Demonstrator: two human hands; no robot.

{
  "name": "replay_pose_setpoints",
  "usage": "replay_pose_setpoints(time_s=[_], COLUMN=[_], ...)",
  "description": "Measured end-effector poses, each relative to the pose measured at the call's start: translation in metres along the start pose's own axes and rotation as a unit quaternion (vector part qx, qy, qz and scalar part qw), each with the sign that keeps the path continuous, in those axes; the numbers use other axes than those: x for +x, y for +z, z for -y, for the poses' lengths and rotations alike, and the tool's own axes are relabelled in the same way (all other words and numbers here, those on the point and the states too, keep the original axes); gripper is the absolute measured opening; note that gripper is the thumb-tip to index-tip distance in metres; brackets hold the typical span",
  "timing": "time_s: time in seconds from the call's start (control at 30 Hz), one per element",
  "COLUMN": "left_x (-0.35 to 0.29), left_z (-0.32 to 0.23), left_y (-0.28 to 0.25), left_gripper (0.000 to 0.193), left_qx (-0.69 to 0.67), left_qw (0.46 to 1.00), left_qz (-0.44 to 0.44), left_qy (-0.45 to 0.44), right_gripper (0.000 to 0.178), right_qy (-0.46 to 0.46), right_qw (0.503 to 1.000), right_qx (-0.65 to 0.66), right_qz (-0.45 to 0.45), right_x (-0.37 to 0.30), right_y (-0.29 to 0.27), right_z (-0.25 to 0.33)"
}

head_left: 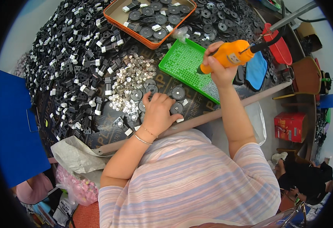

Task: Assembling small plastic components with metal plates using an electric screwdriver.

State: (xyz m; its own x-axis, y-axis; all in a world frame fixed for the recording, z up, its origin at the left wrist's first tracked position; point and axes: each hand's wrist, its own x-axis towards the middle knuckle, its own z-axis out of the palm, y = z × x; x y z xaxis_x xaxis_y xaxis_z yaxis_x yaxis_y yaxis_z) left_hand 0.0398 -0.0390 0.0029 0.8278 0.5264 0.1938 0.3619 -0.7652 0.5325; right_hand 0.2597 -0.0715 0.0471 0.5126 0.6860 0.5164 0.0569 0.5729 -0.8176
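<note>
My right hand [222, 72] is wrapped round an orange electric screwdriver [233, 53], its dark tip pointing left over a green perforated tray [166, 64]. Small silvery screws [211, 90] lie in that tray's near right corner. Lower and to the left, my left hand [158, 111] is over the table, thumb spread away from the fingers. Its fingertips reach a black disc-shaped wheel [151, 89]; whether they grip it is not clear. More black wheels [178, 92] lie right beside this hand. Black brackets with white ends [119, 122] sit to its left.
A heap of black-and-white parts [75, 57] covers the table's left. Shiny metal round pieces [130, 78] are piled mid-table. An orange-rimmed tray [149, 44] holds wheels at the back. A pale bar [200, 121] edges the table. A red basin [278, 47] stands at right; another person [307, 178] sits lower right.
</note>
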Motion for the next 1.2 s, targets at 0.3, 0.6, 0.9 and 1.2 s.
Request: replay_pose_setpoints(time_s=[0.3,0.6,0.9,1.2], left_x=[0.0,-0.002,0.0,-0.001], left_z=[-0.002,-0.001,0.0,-0.001], left_y=[-0.001,0.0,-0.001,0.0], left_gripper=[0.043,0.042,0.043,0.042], left_qx=[-0.019,-0.021,-0.021,-0.005], left_qw=[1.0,1.0,1.0,1.0], left_qz=[-0.005,-0.008,-0.008,0.0], left_qy=[-0.002,0.001,0.004,-0.004], right_gripper=[0.022,0.024,0.024,0.023], right_qy=[0.021,0.003,0.072,0.081], right_qw=[1.0,0.999,0.974,0.962], right_qx=[-0.01,0.034,0.102,0.042], right_qz=[-0.004,0.014,0.189,0.259], right_x=[0.001,-0.001,-0.043,-0.05], right_y=[-0.001,0.004,0.04,0.046], right_z=[-0.006,0.012,0.049,0.043])
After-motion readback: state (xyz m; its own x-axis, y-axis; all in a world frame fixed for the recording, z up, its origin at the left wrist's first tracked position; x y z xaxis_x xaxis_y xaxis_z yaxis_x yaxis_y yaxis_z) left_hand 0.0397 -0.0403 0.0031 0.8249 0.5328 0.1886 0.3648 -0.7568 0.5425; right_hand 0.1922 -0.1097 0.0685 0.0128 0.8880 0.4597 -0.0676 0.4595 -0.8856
